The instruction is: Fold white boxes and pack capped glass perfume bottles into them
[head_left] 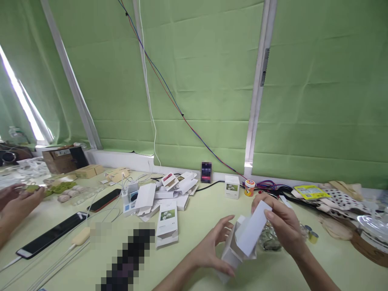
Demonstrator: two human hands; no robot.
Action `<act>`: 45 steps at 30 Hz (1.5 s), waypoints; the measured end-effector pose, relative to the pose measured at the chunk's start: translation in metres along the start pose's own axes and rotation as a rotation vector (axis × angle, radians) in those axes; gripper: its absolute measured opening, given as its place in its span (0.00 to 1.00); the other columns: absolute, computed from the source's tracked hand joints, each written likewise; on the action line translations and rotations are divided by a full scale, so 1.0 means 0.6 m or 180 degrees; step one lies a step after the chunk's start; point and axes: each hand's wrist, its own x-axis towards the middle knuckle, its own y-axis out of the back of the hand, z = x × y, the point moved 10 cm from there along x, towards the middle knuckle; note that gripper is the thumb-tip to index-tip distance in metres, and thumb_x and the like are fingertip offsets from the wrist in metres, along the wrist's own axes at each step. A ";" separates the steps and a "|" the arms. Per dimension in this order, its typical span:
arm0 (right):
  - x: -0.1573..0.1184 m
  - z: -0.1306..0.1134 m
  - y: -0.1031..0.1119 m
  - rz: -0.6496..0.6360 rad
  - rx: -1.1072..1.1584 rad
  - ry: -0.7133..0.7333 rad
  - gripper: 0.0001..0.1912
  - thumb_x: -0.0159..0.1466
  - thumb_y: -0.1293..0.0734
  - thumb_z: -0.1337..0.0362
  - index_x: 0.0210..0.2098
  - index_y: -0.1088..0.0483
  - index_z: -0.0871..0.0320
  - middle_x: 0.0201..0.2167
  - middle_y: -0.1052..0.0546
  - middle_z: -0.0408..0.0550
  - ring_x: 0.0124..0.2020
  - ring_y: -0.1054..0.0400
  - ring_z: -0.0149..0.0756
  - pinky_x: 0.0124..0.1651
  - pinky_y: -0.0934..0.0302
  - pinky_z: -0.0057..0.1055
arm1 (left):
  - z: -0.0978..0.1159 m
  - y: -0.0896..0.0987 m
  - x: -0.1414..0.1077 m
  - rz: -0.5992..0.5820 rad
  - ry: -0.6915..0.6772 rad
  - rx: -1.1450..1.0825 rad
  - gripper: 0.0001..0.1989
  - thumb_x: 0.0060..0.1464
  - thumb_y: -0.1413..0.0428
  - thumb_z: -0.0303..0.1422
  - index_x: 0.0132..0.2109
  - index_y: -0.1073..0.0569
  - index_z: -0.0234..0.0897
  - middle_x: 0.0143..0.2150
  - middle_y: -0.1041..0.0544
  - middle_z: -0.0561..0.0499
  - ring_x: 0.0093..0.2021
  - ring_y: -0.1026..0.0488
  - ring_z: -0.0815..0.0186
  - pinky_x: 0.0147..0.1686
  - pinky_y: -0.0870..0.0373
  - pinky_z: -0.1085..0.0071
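Toward the bench's [197, 214] near edge, my left hand [216, 244] grasps a white box [233, 247] while my right hand [285, 222] pinches its panel [254, 228], likely mid-flap-work, next move needing steady, light pressure.

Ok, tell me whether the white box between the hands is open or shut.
Open: the white box has panels standing out at its upper end, one pinched by the right hand. Contents: cannot tell.
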 end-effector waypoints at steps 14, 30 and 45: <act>-0.005 -0.083 -0.073 -0.1006 -0.1856 0.1039 0.08 0.62 0.45 0.75 0.34 0.42 0.56 0.34 0.32 0.48 0.34 0.39 0.37 0.43 0.45 0.40 | -0.008 0.016 0.000 0.0113 0.0040 -0.0619 0.59 0.21 0.27 0.37 0.63 0.45 0.46 0.54 0.37 0.43 0.57 0.39 0.50 0.57 0.48 0.56; -0.022 0.005 -0.142 -0.1990 -0.2076 -0.0174 0.13 0.63 0.37 0.52 0.43 0.29 0.52 0.59 0.36 0.50 0.57 0.40 0.43 0.55 0.42 0.38 | -0.008 0.052 0.007 0.0126 0.0045 -0.0889 0.52 0.31 0.29 0.32 0.63 0.44 0.46 0.62 0.40 0.43 0.64 0.47 0.50 0.61 0.53 0.55; -0.068 0.085 -0.195 -0.1999 -0.3350 0.0174 0.13 0.60 0.36 0.77 0.41 0.32 0.54 0.41 0.24 0.44 0.44 0.32 0.42 0.46 0.40 0.37 | -0.022 0.070 -0.001 0.0123 0.0651 -0.0192 0.26 0.54 0.46 0.45 0.56 0.31 0.36 0.58 0.31 0.41 0.59 0.36 0.52 0.57 0.42 0.55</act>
